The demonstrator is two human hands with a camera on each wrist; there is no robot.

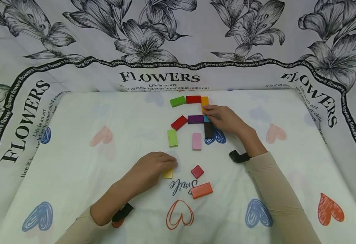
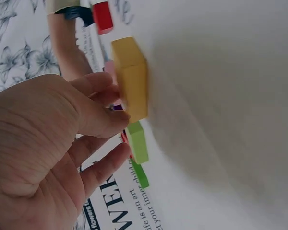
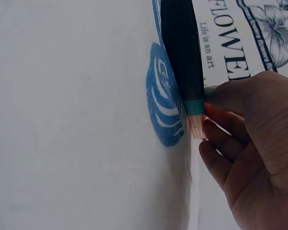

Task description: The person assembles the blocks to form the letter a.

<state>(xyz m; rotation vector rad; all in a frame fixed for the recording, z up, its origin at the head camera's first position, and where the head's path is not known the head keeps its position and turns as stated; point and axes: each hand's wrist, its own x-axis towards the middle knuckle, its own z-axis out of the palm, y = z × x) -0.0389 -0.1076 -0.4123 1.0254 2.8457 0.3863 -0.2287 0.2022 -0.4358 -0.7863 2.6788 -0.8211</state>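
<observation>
On the cloth-covered table, a loose curved line of coloured blocks lies at the far middle. My right hand (image 1: 225, 118) is at its right side, thumb and fingertips on a blue block (image 3: 194, 106) between an orange-yellow block (image 1: 205, 101) and a black block (image 1: 208, 130). The fingers partly cover the blue block. My left hand (image 1: 153, 167) is nearer, holding a yellow block (image 2: 134, 81) between thumb and fingers. In the head view the hand hides much of that block. A light green block (image 1: 172, 138) lies just beyond the left fingertips.
Purple (image 1: 195, 119), red (image 1: 193, 99), second red (image 1: 179, 122) and green (image 1: 178, 101) blocks belong to the line. Apart from these lie a pink block (image 1: 196, 141), a small crimson block (image 1: 197, 171) and an orange-red block (image 1: 201, 190). Printed cloth with flowers surrounds the table.
</observation>
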